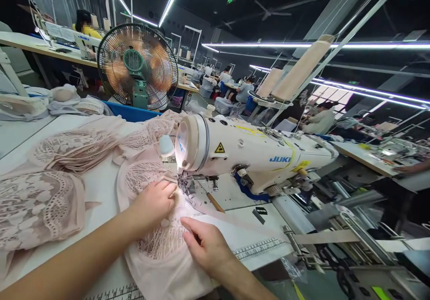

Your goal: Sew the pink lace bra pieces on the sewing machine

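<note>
A pale pink lace garment (161, 242) lies on the white table under the lit needle area of a white JUKI sewing machine (248, 150). Beside the presser foot, my left hand (155, 203) rests on the lace with its fingers bent together and pressing the fabric. My right hand (206, 244) is lower and to the right, at the garment's edge, with thumb and index finger closed on the fabric. The garment's top part runs behind the left hand, left of the machine head.
Stacked lace pieces (40, 206) cover the table's left side. A wooden-handled tool (215, 202) and a small black item (259, 215) lie right of the needle. Behind stand a large fan (136, 67) and thread cones (302, 69); people sit farther back.
</note>
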The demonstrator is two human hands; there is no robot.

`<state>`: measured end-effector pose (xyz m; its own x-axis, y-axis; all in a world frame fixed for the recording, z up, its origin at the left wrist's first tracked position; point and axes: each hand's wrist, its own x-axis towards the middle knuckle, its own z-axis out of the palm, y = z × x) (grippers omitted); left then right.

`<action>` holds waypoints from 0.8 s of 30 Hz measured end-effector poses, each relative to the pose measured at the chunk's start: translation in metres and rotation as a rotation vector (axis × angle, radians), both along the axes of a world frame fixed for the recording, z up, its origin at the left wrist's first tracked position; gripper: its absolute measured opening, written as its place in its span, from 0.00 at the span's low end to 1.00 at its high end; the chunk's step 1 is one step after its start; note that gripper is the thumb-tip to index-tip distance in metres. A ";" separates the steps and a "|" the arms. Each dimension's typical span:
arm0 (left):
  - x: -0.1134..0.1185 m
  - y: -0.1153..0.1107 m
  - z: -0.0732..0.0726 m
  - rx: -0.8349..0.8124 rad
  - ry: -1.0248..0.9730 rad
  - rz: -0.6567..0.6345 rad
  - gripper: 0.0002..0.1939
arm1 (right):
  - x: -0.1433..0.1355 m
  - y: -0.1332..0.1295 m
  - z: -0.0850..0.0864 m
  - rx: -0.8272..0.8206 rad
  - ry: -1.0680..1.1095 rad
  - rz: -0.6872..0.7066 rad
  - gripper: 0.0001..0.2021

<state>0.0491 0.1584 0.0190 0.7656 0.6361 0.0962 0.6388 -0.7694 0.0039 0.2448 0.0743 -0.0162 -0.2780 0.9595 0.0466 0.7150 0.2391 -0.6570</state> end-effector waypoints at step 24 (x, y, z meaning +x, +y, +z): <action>0.015 0.009 -0.020 -0.117 -0.176 0.071 0.11 | -0.006 0.024 0.026 -0.102 -0.295 0.018 0.24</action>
